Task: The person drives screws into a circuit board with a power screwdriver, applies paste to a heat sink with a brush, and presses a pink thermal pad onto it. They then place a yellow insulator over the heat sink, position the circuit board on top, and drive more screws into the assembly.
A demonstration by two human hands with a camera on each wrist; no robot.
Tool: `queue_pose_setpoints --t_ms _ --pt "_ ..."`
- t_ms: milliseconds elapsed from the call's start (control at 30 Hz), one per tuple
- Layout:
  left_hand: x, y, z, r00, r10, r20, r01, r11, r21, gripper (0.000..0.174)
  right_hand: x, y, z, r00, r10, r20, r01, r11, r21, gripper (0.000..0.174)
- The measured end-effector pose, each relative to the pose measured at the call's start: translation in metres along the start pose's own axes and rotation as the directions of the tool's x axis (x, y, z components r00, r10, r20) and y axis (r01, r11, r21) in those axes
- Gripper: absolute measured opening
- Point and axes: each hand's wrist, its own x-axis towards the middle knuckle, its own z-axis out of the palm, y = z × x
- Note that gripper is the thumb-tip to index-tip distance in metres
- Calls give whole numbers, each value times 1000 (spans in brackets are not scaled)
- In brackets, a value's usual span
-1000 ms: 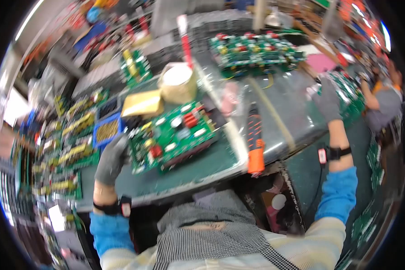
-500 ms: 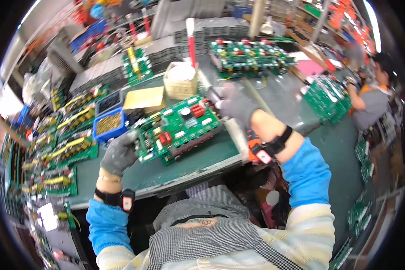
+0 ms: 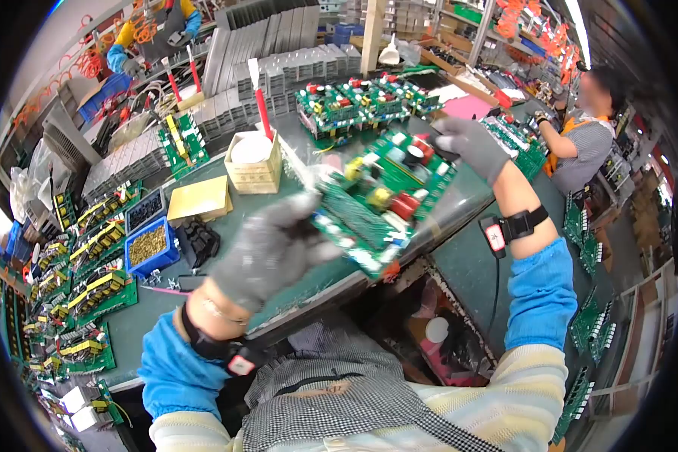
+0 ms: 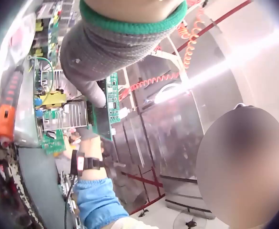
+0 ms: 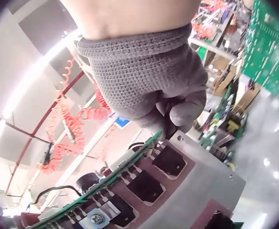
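A green circuit board (image 3: pixel 410 181) with red, yellow and black parts is held tilted over the bench between my two gloved hands. My right hand (image 3: pixel 474 147) pinches its upper right corner. The right wrist view shows those gloved fingers (image 5: pixel 185 114) at the corner of a metal plate (image 5: pixel 201 167), with black components in a row along the board. At the board's left edge, my left hand (image 3: pixel 271 248) grips it, blurred in the head view. The left wrist view has the thumb (image 4: pixel 97 98) lying against the board, the other fingers mostly hidden.
An orange-and-black screwdriver (image 4: pixel 10 105) lies on the bench. Left are a blue bin (image 3: pixel 152 247) of small brass-coloured parts, a yellow block (image 3: pixel 200 200) and a box (image 3: pixel 253 173) with a red-handled brush (image 3: pixel 261 105). More boards (image 3: pixel 354 102) stand behind; another person (image 3: pixel 584 143) works at right.
My right hand came from the boards at far right to this board's right edge. The board has been lifted and carried right, with its tilt changed, and my left hand moved right with it.
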Motion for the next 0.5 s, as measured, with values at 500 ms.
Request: queue_pose_setpoints --t_ms 500 --pt "172 -148 -2 962 -241 125 260 951 -169 28 46 168 -56 992 73 -99 -27 916 400 36"
